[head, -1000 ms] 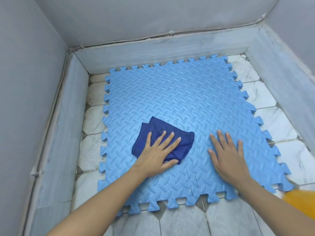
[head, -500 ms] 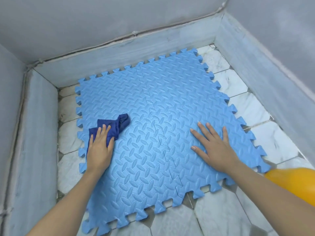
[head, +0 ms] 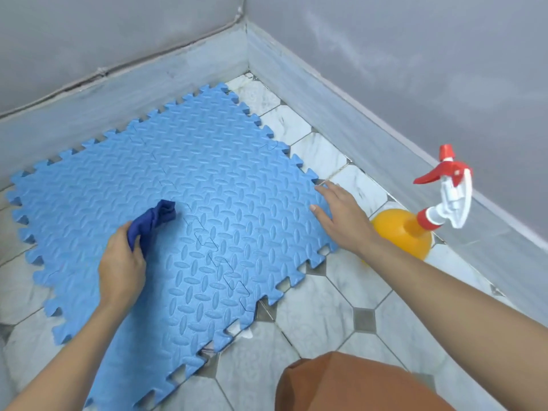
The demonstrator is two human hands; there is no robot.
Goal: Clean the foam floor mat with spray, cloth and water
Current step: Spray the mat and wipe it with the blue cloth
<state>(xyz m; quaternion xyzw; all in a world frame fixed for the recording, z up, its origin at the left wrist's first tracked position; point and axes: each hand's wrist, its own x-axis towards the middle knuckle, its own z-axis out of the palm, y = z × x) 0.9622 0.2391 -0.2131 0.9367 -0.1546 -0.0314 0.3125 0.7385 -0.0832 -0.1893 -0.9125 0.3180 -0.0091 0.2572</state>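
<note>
A light blue foam floor mat (head: pixel 207 179) of interlocking tiles lies flat on the marble floor. My left hand (head: pixel 121 266) grips a bunched dark blue cloth (head: pixel 154 219) on the mat's left-centre part. My right hand (head: pixel 341 216) rests flat with fingers spread on the mat's right edge, holding nothing. An orange spray bottle (head: pixel 400 232) with a red and white trigger head (head: pixel 447 188) stands on the floor just right of my right hand, apart from it.
Grey walls with pale skirting (head: pixel 341 114) close in at the back and right, meeting in a corner. White marble tiles (head: pixel 320 307) with small grey insets surround the mat. An orange-brown clothed knee (head: pixel 355 384) is at the bottom right.
My left hand bunched up the cloth and now grips it instead of pressing flat. The right hand slid to the mat's right edge. The view swung right, revealing the whole spray bottle.
</note>
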